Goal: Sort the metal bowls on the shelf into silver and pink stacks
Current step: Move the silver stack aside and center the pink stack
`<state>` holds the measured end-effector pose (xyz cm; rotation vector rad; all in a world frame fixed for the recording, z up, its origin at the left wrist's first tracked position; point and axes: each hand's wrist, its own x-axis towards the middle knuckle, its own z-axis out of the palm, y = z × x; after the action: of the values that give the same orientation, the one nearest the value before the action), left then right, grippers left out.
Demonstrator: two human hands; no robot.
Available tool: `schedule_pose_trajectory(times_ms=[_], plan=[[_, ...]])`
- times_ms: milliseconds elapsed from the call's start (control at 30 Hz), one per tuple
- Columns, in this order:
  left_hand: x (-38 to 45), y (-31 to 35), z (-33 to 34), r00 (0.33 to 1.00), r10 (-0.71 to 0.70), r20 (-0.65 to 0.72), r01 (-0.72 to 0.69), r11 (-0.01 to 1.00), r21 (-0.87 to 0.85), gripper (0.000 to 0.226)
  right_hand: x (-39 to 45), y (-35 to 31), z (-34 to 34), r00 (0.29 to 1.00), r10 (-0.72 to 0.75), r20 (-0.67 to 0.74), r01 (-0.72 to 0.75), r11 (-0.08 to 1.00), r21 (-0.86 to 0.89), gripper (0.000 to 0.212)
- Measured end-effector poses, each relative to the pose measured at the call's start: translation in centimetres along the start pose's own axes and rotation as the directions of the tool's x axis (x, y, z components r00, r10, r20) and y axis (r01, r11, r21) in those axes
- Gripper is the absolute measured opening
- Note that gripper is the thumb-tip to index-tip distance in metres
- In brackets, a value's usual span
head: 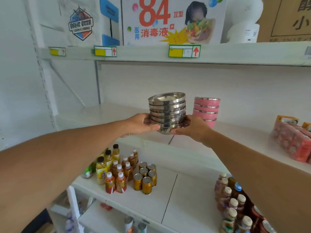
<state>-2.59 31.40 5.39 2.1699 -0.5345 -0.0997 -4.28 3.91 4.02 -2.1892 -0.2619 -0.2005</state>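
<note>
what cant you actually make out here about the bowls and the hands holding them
- Head view: whether the silver stack rests on the shelf or is lifted; the left hand and right hand cover its base.
- Head view: the lower left of the pink stack, hidden behind the right hand and the silver stack, so its bowl count is uncertain.
- Head view: the fingers behind the silver stack.
</note>
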Motion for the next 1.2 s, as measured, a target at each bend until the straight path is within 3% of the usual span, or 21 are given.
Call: schedule_pose_trajectory(times_ms=[133, 433, 767, 1000, 1200], plan=[[-1.4, -3.5, -6.0, 0.999, -0.03, -0.035, 0.031, 0.999, 0.016, 0.061, 4.2, -3.5, 5.4, 0.999, -0.019, 0.048, 0.018, 1.0, 0.011, 0.061], [-2.5, -11.0, -15.9, 0.989, -0.093, -0.11, 0.094, 0.996, -0.001, 0.057, 12.5, -8.7, 15.6, 0.99, -0.062, 0.123, 0.053, 0.996, 0.071, 0.066], [1.2, -14.7, -19.1, 0.97, -0.157, -0.187, 0.162, 0.987, 0.007, 0.056, 20.7, -8.0, 19.0, 0.967, -0.15, 0.206, 0.127, 0.984, 0.123, 0.061], [4.1, -16.6, -20.4, 0.951, -0.207, -0.229, 0.209, 0.978, -0.012, 0.041, 26.1, -7.5, 20.3, 0.95, -0.178, 0.259, 0.145, 0.979, 0.142, 0.064], [6.8, -19.3, -22.6, 0.958, -0.192, -0.213, 0.195, 0.981, -0.009, 0.05, 29.6, -7.4, 22.3, 0.953, -0.156, 0.258, 0.133, 0.985, 0.107, 0.062]])
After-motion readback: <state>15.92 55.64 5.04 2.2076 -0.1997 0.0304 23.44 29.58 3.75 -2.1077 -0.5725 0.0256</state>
